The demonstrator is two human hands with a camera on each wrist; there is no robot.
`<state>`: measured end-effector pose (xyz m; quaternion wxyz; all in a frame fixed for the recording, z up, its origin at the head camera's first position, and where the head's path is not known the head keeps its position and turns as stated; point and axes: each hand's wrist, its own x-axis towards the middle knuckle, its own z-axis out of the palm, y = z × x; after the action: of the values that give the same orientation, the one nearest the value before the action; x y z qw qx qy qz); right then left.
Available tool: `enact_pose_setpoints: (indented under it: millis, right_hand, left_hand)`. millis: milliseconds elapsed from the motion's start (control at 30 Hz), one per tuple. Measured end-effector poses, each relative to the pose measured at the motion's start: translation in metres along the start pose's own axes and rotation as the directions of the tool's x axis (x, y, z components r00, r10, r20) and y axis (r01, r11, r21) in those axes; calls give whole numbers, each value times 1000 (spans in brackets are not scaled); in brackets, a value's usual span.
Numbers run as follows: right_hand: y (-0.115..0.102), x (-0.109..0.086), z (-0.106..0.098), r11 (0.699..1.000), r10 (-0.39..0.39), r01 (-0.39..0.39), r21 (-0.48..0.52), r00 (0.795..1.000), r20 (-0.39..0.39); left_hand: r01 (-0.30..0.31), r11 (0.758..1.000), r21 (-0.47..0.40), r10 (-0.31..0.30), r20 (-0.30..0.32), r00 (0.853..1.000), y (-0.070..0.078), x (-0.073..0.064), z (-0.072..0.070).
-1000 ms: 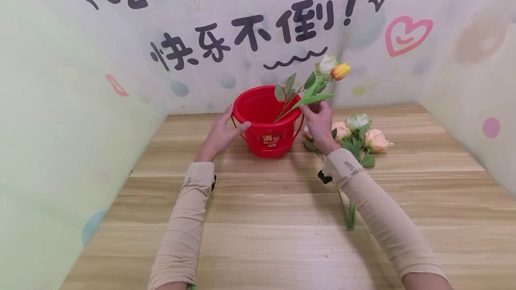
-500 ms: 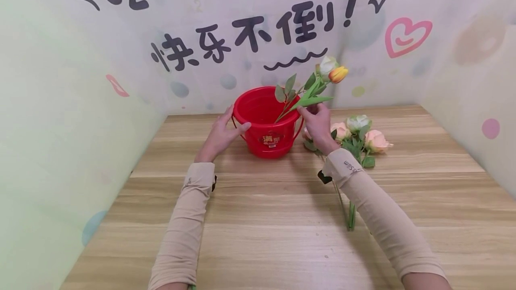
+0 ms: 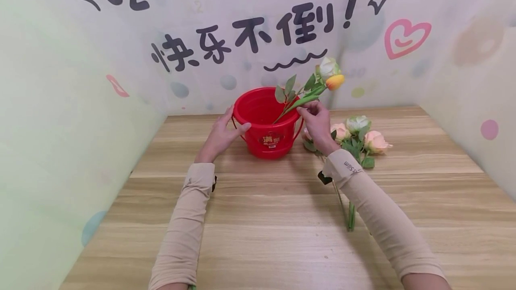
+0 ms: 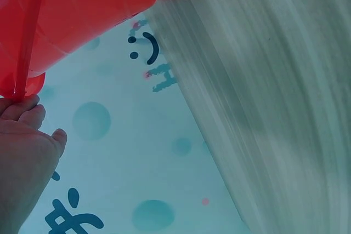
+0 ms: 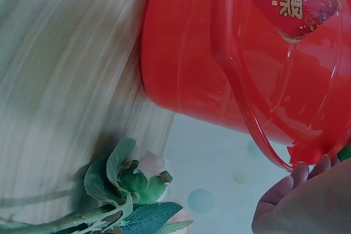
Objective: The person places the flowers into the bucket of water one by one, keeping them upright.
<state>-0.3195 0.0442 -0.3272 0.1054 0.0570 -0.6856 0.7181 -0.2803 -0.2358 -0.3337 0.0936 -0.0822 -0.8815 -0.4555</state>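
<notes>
A red plastic bucket [image 3: 269, 140] stands upright at the back of the table. My left hand [image 3: 217, 138] holds its left side, thumb along the front rim, fingers around the outside. At the right rim, my right hand [image 3: 317, 124] pinches the yellow-orange tulip [image 3: 334, 82] by its leafy green stem, thumb and fingertips together. The tulip leans out over the rim beside a white rose [image 3: 328, 67], whose stem also reaches into the bucket. In the right wrist view, the fingers [image 5: 300, 172] lie by the bucket's handle joint, and the stem is mostly hidden.
Several pink and white roses [image 3: 376, 141] lie on the wooden table [image 3: 274, 227] right of the bucket, their stems toward the front and partly behind the right forearm. A printed white wall sheet [image 3: 225, 8] rises close behind the bucket, with side sheets at left and right.
The tulip's bloom has shifted slightly left and down, and its leaves have turned, now lying narrower along the stem. The right hand has moved a little left; the left hand and bucket stay put.
</notes>
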Motion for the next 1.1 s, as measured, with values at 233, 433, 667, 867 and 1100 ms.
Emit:
enact_pose_setpoints:
  millis: [233, 433, 667, 867, 1100]
  right_hand:
    - [1, -1, -2, 1000, -15, 15, -3, 1000, 6]
    - [0, -3, -6, 999, 15, -14, -43, 1000, 23]
    - [-4, -5, -10, 999, 29, -27, -43, 999, 36]
    - [6, 0, -15, 1000, -7, 7, 1, 1000, 21]
    - [9, 0, -28, 1000, 4, -4, -28, 1000, 3]
  left_hand:
    - [-26, 1000, 14, 26, 3, 1000, -2, 2, 0]
    - [-30, 1000, 2, 30, 7, 1000, -1, 0, 0]
    - [-19, 1000, -18, 19, 7, 1000, 0, -2, 0]
    - [-6, 1000, -18, 6, 11, 1000, 1, -3, 0]
    - [-2, 1000, -23, 2, 13, 1000, 1, -2, 0]
